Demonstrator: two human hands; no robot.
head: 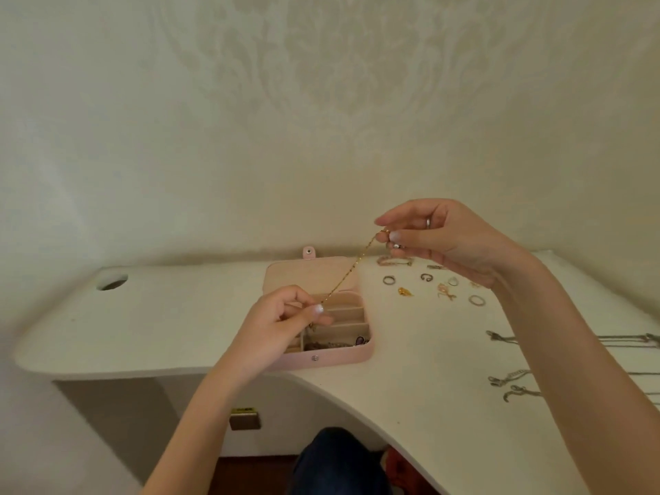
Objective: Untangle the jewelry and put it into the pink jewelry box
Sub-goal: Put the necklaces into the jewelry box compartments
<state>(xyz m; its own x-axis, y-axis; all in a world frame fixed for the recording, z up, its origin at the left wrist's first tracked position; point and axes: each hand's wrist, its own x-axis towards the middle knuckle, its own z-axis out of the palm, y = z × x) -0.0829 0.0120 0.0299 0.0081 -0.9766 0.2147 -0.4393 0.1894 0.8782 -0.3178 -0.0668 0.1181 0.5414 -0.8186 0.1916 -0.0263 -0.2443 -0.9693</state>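
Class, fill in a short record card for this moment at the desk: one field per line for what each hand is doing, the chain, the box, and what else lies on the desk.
Left hand: left hand pinches the lower end of the gold chain
Right hand: right hand pinches the upper end
Chain: stretched straight, slanting above the box
Box: pink jewelry box open, lid back, some jewelry in its front compartment
Desk: white desk with loose rings and silver chains to the right
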